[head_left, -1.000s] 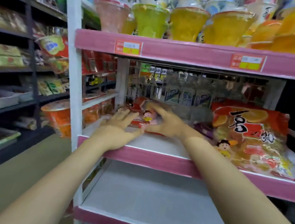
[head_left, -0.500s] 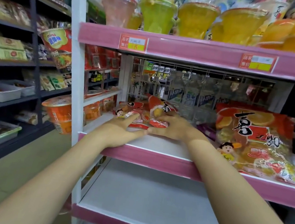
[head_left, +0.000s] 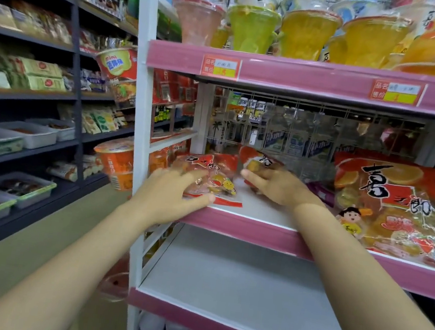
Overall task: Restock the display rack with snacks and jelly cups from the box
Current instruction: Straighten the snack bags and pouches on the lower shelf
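From my remote view, the display rack [head_left: 279,73] presents smooth painted uprights in white and a matt pink front trim, with paper price labels [head_left: 220,66] behind what looks like clear plastic. The lower shelf board [head_left: 249,289] appears matt and pale grey. The small snack bags [head_left: 209,176] under my left hand [head_left: 170,197] and right hand [head_left: 277,186] are glossy plastic film, crinkled; the large bag [head_left: 397,209] beside them shows the same shiny film with bright highlights. The jelly cups [head_left: 252,27] above are translucent smooth plastic with foil-like lids. The back grille [head_left: 313,128] reads as thin coated wire.
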The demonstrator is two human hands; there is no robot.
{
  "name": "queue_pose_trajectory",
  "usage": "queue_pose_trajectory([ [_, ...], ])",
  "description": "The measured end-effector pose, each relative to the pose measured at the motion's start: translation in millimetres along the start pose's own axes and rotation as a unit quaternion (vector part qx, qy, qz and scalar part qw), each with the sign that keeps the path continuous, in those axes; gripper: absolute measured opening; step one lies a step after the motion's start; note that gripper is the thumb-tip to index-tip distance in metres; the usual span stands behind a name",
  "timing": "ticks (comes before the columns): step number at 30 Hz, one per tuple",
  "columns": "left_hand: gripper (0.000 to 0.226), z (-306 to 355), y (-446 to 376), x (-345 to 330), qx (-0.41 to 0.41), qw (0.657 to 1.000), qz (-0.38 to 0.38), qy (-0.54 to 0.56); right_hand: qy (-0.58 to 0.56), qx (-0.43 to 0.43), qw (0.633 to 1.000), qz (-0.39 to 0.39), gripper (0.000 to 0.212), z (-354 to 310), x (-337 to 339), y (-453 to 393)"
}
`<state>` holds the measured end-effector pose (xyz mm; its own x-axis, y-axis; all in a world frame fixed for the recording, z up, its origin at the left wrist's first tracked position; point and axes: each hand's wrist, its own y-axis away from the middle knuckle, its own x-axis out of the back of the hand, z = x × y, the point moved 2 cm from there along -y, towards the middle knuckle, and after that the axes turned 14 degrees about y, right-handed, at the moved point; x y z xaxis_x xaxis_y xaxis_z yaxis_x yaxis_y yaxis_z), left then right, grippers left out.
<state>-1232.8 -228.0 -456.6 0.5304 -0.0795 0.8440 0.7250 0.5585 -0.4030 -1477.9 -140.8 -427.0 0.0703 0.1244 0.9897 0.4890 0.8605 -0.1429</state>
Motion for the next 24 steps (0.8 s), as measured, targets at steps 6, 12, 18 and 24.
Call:
queue_pose_trajectory([
  [6, 0.082, -7, 4, 10, -0.034, 0.997, 0.048, -0.042, 0.009, 0.076, 0.995, 0.066, 0.077, -36, 17, 11],
  [12, 0.085, 7, -10, -12, 0.014, 0.995, -0.095, -0.031, 0.034, 0.000, 0.999, -0.014, 0.097, -17, 9, 4],
  [18, 0.087, -2, -42, -8, 0.076, 0.981, -0.178, 0.008, 0.063, 0.020, 0.994, -0.084, 0.120, 2, 3, 10],
  [24, 0.084, 3, -39, 0, 0.083, 0.976, -0.200, 0.035, 0.069, 0.052, 0.995, -0.056, 0.087, 12, 16, 31],
])
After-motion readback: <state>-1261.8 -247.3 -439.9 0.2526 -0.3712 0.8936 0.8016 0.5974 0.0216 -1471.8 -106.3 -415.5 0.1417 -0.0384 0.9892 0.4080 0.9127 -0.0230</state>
